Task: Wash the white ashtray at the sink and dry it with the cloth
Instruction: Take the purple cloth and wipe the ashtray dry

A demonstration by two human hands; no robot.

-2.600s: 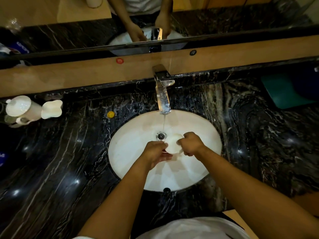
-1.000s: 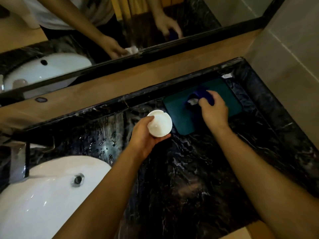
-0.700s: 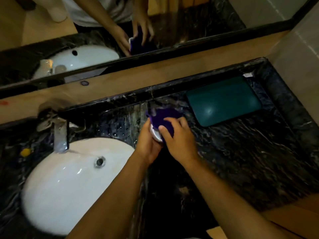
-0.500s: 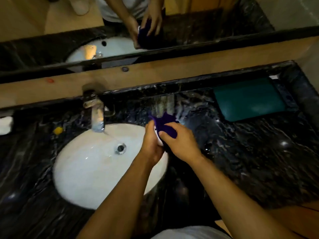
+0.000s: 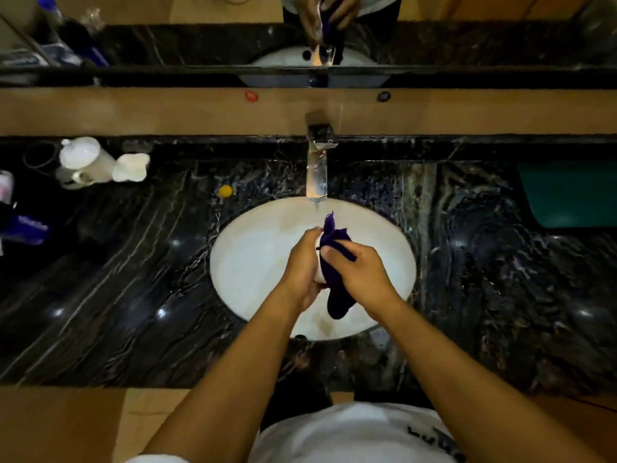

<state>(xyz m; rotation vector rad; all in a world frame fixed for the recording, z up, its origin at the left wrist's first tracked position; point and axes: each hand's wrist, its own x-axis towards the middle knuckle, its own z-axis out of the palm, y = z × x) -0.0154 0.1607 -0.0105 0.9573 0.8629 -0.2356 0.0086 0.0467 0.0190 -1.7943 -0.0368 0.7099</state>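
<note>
While both hands meet over the white sink (image 5: 253, 262), little of the ashtray (image 5: 319, 275) shows: a thin strip of white rim between the left palm and the dark cloth (image 5: 335, 297). Glossy, pale, rounded edge; the rest is covered. Which way its open face points cannot be told, though the visible strip runs roughly toward and away from the person, so it seems held on edge rather than flat.

Left hand (image 5: 302, 270): fingers curled shut around the ashtray from the left side, thumb up near the top edge, wrist angled in from the lower left. Right hand (image 5: 359, 275): fingers closed on the cloth, pressing it against the ashtray from the right, thumb tip lying on the fabric. Forearms converge in a V from the bottom of the view.

Cloth is deep purple-blue, bunched; one corner sticks up above the hands toward the tap (image 5: 317, 168), a longer tail hangs down below them over the basin.

Ashtray held in the air above the middle of the basin, just in front of the tap's spout, not touching the sink. Dark veined stone surface (image 5: 133, 279) around the basin, wet-looking near the tap. White jug (image 5: 85, 160) far left, teal tray (image 5: 574, 198) far right, small yellow object (image 5: 225, 191) beside the basin's upper left.
</note>
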